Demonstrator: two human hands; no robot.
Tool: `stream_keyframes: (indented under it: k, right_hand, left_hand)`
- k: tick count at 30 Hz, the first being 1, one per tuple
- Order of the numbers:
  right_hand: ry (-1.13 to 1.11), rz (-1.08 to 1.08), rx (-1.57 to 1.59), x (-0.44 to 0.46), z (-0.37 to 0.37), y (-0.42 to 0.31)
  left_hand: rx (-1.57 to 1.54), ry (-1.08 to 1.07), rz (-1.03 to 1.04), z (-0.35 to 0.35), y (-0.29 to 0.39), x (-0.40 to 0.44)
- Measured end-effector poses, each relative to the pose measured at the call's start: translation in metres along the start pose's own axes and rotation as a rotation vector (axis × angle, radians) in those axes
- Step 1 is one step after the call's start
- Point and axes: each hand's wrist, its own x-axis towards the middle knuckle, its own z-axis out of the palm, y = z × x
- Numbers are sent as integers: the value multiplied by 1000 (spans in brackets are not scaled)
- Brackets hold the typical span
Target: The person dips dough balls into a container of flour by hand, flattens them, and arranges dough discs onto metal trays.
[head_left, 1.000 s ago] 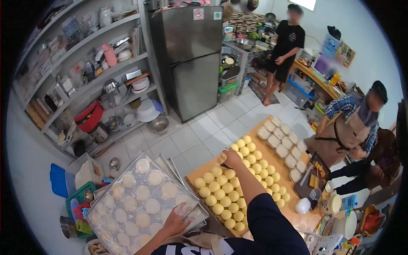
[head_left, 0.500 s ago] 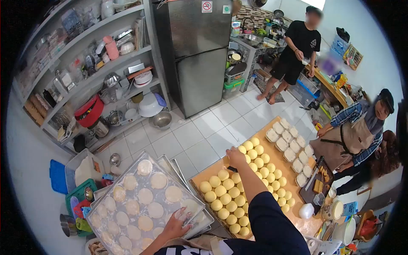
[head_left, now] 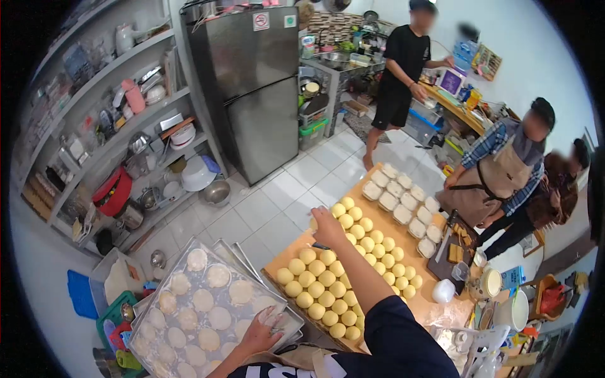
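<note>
My right hand is stretched over the far left side of the wooden table, its fingers closed around a yellow dough ball that shows only in part. Rows of smooth yellow dough balls lie under and beside my forearm. A small dark object sits just below my right wrist; its kind is unclear. My left hand, floury and with fingers spread, is over the right part of a tray covered with a clear sheet. Flattened pale dough rounds lie on that tray.
Small containers of pale food stand along the table's far side, near a dark board with brown pieces. Several people stand beyond, one in an apron. A fridge and loaded shelves rise behind; more trays lie under the top one.
The view has shifted, moving the room leftward and slightly up in the frame. A yellow ball now shows at my right fingers. The person in black has turned and extended an arm.
</note>
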Motion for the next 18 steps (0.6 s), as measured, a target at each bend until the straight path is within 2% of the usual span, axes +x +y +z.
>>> stream_keyframes:
  k: [3,8,10,12,16,18]
  right_hand:
    - [66,6,100,-40,-33,-15]
    - [158,135,11,-163,-76,3]
    - [120,285,-52,-228,-97,19]
    - [172,463,-77,-301,-118,30]
    - [340,767,-275,-437,-155,30]
    - [396,939,-312,-496,-161,28]
  left_hand:
    - [-34,-9,48,2,13,11]
    - [6,-116,155,18,31,27]
    - [17,-155,195,27,43,35]
    - [23,-179,231,36,59,46]
    - [-47,-237,488,57,100,76]
    - [29,-273,593,69,128,89]
